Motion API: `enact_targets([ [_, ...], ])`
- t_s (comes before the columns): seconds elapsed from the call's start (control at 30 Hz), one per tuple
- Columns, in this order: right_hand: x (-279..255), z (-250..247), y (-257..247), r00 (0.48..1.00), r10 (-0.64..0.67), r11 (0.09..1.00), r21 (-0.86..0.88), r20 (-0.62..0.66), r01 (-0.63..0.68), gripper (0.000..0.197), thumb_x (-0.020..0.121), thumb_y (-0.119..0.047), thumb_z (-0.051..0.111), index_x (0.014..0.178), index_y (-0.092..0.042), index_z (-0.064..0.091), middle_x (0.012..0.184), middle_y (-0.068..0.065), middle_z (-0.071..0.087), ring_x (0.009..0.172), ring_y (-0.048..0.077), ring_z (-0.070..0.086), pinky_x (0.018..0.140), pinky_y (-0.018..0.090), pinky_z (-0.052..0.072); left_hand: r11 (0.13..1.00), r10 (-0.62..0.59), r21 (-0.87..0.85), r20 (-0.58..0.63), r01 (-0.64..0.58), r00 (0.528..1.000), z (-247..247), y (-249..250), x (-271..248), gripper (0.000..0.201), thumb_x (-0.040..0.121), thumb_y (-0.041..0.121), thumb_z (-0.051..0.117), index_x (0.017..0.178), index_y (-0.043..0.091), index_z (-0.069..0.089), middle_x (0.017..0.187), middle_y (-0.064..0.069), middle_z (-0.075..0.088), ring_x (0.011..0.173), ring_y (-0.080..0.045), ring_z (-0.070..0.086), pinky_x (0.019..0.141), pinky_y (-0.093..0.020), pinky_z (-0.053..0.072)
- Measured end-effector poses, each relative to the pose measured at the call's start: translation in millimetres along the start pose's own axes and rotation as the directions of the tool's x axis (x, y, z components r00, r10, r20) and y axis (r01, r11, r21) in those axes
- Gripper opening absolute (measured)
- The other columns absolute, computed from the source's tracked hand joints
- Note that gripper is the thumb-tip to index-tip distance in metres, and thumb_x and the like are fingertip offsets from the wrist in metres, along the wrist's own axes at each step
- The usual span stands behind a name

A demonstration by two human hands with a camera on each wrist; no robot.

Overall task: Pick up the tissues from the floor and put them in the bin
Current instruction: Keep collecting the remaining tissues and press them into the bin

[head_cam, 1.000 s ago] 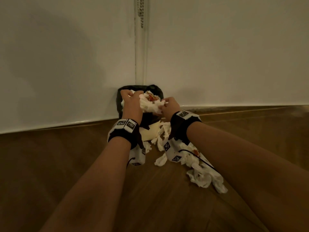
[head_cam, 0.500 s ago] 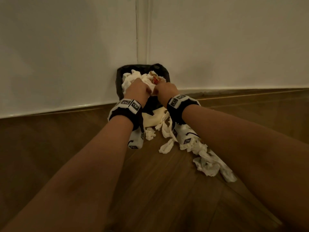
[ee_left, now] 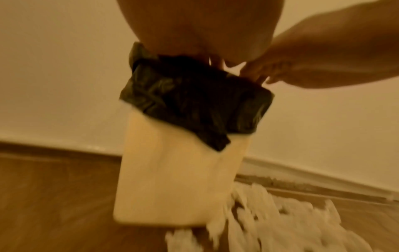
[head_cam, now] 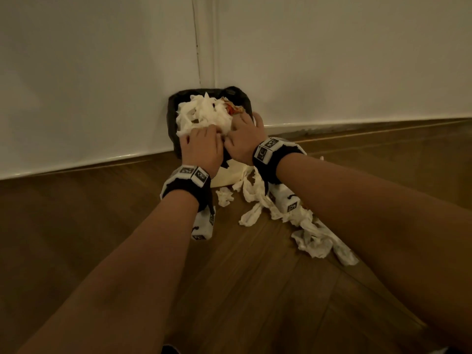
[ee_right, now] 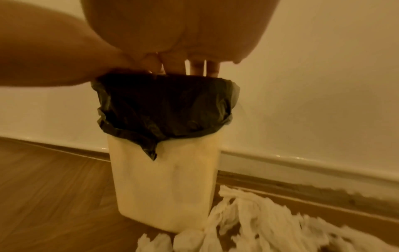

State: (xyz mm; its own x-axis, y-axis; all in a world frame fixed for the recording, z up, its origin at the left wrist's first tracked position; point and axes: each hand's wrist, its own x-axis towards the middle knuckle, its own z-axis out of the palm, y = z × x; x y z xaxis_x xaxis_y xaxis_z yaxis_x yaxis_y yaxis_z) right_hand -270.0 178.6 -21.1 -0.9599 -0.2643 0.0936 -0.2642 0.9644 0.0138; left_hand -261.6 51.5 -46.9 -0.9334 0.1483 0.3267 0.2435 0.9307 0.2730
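A cream bin [head_cam: 227,176] with a black liner [head_cam: 171,116] stands in the wall corner, heaped with white tissues [head_cam: 204,113] and an orange-red scrap [head_cam: 231,108]. My left hand [head_cam: 201,135] and right hand [head_cam: 245,129] lie side by side on the near part of the heap, fingers pointing down into it. From the right wrist, the right hand's fingers [ee_right: 196,68] reach straight down behind the liner [ee_right: 164,105]. A trail of crumpled tissues [head_cam: 311,238] lies on the floor right of the bin, under my right forearm, with a small wad [head_cam: 224,196] nearer the bin.
White walls meet at the corner behind the bin, with a skirting board [head_cam: 357,122] along the wooden floor [head_cam: 242,290]. In the wrist views the floor tissues [ee_right: 259,221] reach the bin's base [ee_right: 166,213]. Bare floor lies left of the bin [head_cam: 76,213].
A second ago both hands held a wad of tissues above the bin. That wad now lies in the heap, and the hands have lowered onto it with their fingers spread.
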Motion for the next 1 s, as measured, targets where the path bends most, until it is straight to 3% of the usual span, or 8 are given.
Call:
enact_targets([
  [0.1,-21,7,3,0.991,0.039,0.999,0.027,-0.127,-0.036,0.039,0.094,-0.035,0.032,0.115,-0.019,0.061,0.139,0.009,0.039,0.132,0.027,0.03,0.115,0.05,0.004,0.999,0.023,-0.021,-0.146,-0.026,0.989,20,3,-36,0.042,0.093,0.025,0.04,0.134,0.017,0.045,0.142,-0.009,0.041,0.137,-0.025,0.031,0.115,-0.045,0.008],
  [0.17,-41,16,3,0.97,0.08,0.995,0.083,-0.229,-0.063,0.038,0.092,-0.033,0.038,0.124,-0.022,0.055,0.137,0.006,0.042,0.13,0.028,0.034,0.115,0.049,0.008,0.999,-0.013,-0.055,-0.176,0.004,0.984,30,8,-57,0.055,0.089,0.021,0.044,0.143,0.018,0.034,0.151,-0.01,0.028,0.144,-0.027,0.017,0.114,-0.048,-0.001],
  [0.3,-82,43,-3,0.931,0.173,0.977,0.176,-0.32,-0.121,0.047,0.084,-0.022,0.05,0.13,-0.018,0.05,0.132,0.01,0.047,0.123,0.031,0.041,0.107,0.048,0.025,0.994,-0.068,-0.097,-0.097,0.058,0.993,43,23,-89,0.063,0.082,0.021,0.042,0.144,0.021,0.031,0.15,-0.012,0.025,0.142,-0.031,0.018,0.113,-0.054,0.01],
  [0.37,-98,57,-6,0.949,0.205,0.961,0.233,-0.241,-0.149,0.044,0.081,-0.02,0.05,0.125,-0.016,0.052,0.128,0.011,0.048,0.12,0.031,0.041,0.1,0.045,0.031,0.992,-0.08,-0.095,-0.011,0.079,0.997,49,26,-97,0.058,0.08,0.026,0.039,0.138,0.023,0.039,0.145,-0.012,0.032,0.136,-0.032,0.026,0.109,-0.053,0.02],
  [0.47,-113,81,-6,0.983,0.184,0.964,0.191,0.012,-0.183,0.038,0.085,-0.019,0.047,0.123,-0.014,0.051,0.127,0.011,0.045,0.12,0.03,0.038,0.093,0.04,0.036,0.998,-0.063,-0.012,0.111,0.065,0.992,61,21,-97,0.042,0.082,0.02,0.047,0.123,0.026,0.052,0.134,-0.006,0.041,0.128,-0.027,0.032,0.102,-0.045,0.028],
  [0.6,-122,107,-2,0.948,0.131,0.961,0.197,0.29,-0.193,0.037,0.09,-0.013,0.045,0.127,-0.011,0.045,0.127,0.011,0.041,0.12,0.03,0.034,0.09,0.038,0.041,1.0,-0.009,-0.016,0.263,0.014,0.965,79,10,-90,0.028,0.087,0.016,0.049,0.11,0.028,0.06,0.12,0.0,0.052,0.119,-0.022,0.041,0.096,-0.037,0.033],
  [0.77,-123,126,2,0.845,0.103,0.957,0.179,0.525,-0.227,0.048,0.09,-0.027,0.052,0.135,-0.018,0.038,0.14,0.011,0.03,0.128,0.034,0.029,0.099,0.045,0.038,1.0,-0.013,-0.007,0.459,0.019,0.888,98,-2,-85,0.03,0.091,0.018,0.049,0.12,0.024,0.052,0.127,-0.003,0.045,0.116,-0.025,0.045,0.091,-0.039,0.044],
  [1.0,-124,147,-7,0.801,0.089,0.941,0.214,0.592,-0.263,0.038,0.097,-0.031,0.042,0.133,-0.021,0.043,0.14,0.013,0.027,0.131,0.038,0.022,0.104,0.048,0.035,0.995,0.013,0.07,0.587,-0.066,0.809,116,-18,-95,0.05,0.096,0.022,0.041,0.143,0.033,0.031,0.155,0.001,0.014,0.133,-0.028,0.029,0.104,-0.043,0.037],
])
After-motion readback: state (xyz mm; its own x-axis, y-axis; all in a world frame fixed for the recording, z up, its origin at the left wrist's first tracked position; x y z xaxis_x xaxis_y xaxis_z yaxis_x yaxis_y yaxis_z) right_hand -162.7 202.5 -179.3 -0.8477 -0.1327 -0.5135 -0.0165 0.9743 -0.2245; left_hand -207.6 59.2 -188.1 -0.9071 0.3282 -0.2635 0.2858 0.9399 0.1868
